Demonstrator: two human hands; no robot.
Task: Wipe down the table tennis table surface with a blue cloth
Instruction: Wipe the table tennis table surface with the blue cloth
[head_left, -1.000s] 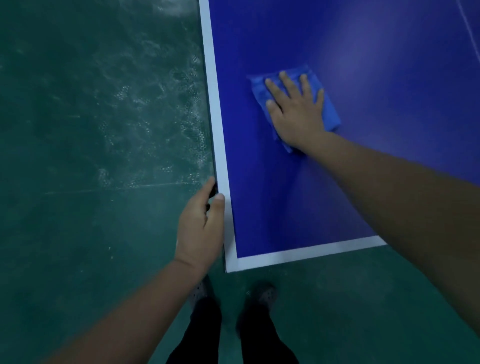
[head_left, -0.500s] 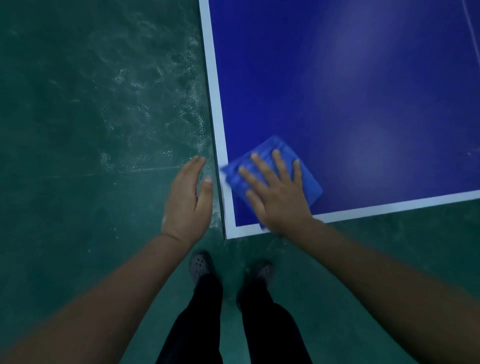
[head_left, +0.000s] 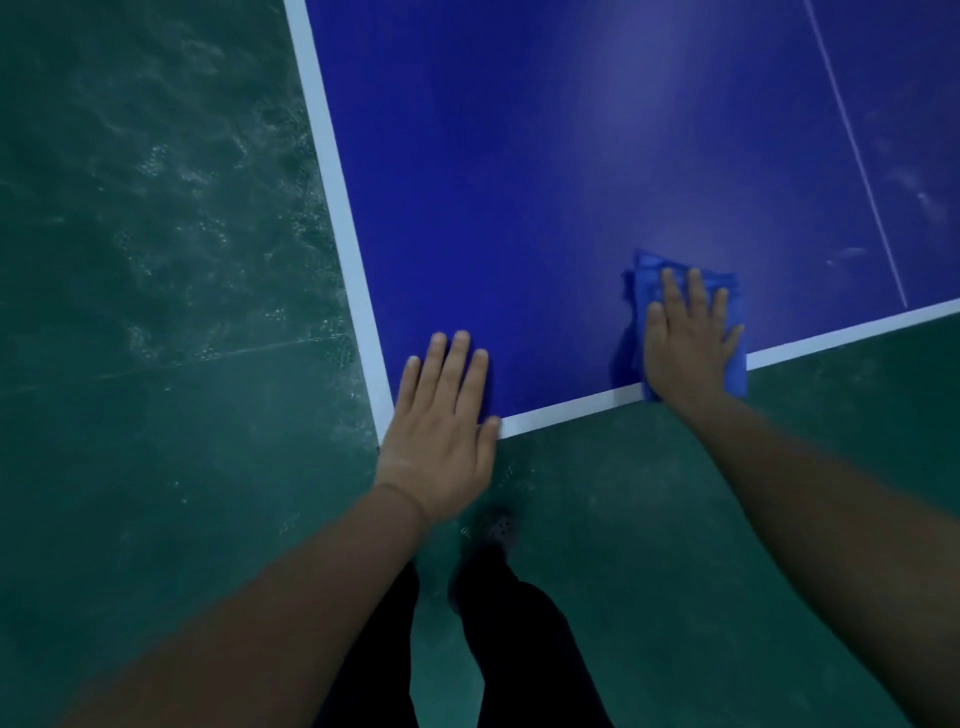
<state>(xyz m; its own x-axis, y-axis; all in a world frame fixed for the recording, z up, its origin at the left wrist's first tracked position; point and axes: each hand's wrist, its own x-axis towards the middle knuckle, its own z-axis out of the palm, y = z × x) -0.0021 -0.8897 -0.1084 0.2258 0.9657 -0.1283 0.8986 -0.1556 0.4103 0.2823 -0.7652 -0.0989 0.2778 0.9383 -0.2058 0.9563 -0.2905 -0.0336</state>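
The table tennis table (head_left: 545, 182) is deep blue with white edge lines, and its near left corner lies just ahead of me. A folded blue cloth (head_left: 644, 280) lies at the near edge, part of it hanging over the white line. My right hand (head_left: 685, 338) presses flat on the cloth with straight fingers. My left hand (head_left: 441, 421) rests flat on the corner of the table, fingers straight and spread, holding nothing.
A thin white centre line (head_left: 857, 166) runs up the table at the right. Green floor (head_left: 156, 260) with scuffs surrounds the table on the left and near side. My dark trouser legs and a grey shoe (head_left: 501, 530) stand below the corner.
My right hand has slid the cloth from the left corner rightwards along the near edge. My left hand has moved from beside the side edge onto the corner of the table.
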